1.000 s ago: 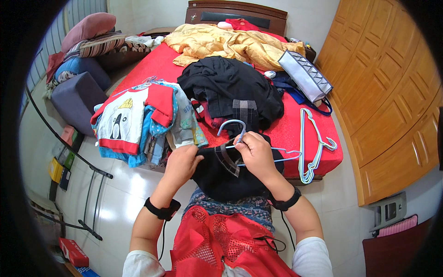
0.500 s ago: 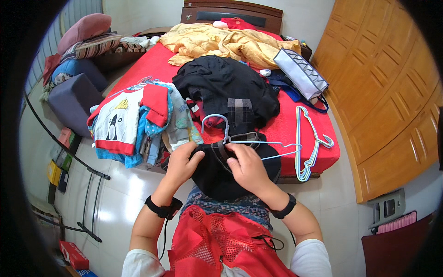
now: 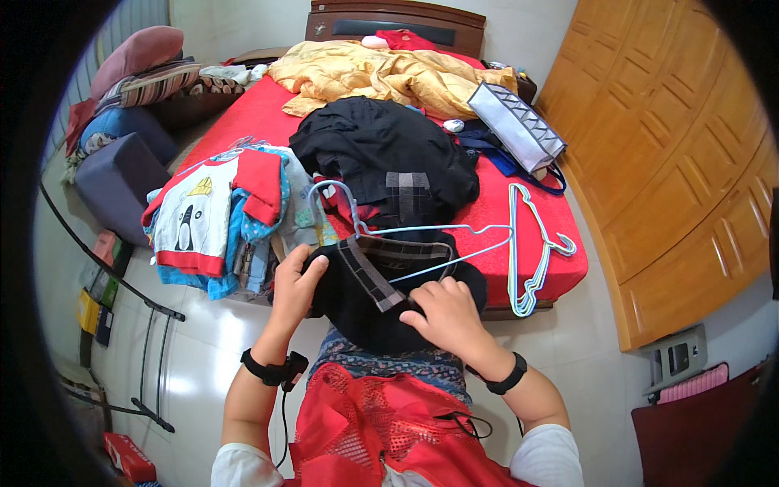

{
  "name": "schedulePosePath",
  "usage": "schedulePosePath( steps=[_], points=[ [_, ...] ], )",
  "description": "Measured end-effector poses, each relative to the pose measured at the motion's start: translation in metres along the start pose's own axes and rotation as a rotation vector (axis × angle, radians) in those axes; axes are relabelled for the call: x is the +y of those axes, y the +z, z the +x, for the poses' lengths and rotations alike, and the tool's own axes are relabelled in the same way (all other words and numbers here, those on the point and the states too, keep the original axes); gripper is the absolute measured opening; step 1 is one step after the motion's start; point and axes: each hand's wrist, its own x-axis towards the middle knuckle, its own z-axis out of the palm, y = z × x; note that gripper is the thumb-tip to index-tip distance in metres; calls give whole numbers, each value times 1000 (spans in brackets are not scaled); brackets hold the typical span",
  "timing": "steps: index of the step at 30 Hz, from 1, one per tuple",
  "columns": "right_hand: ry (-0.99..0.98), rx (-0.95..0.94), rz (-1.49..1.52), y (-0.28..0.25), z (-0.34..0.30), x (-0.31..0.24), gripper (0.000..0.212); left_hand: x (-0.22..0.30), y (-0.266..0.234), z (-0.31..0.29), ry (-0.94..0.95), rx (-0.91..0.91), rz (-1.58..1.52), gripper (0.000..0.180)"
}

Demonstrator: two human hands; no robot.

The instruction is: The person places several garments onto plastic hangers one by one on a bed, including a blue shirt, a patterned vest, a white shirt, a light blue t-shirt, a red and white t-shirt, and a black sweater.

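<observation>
A black shirt with a grey checked collar and placket is spread in front of me at the bed's near edge. A pale blue clothes hanger lies partly inside its neck opening; the hook rises at the left of the collar and one end sticks out to the right. My left hand is closed on the shirt's left shoulder area, thumb on top. With bent fingers, my right hand grips the cloth at the lower right of the neck opening, beside the hanger's lower bar.
Several pale hangers lie together at the bed's right corner. Folded children's clothes are piled at the left, and dark clothes lie heaped behind the shirt. A white storage bag sits farther right. A black metal rack stands on the floor at left.
My right hand has moved from beside the hanger's neck down and right to the collar's lower edge. My left hand has shifted left. The neck opening is spread wider and the hook sits farther left.
</observation>
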Motion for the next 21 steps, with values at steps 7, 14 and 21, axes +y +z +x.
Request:
schedulePosePath(
  steps=[7,14,21],
  points=[
    [64,208,-99,-21,-17,64,20,3,-13,2,-33,-26,-106,19],
    [65,308,-154,-39,-28,88,19,14,-26,4,55,-45,-111,10],
    [56,310,-247,-62,-32,100,21,10,-34,6,257,-24,141,14]
  ],
)
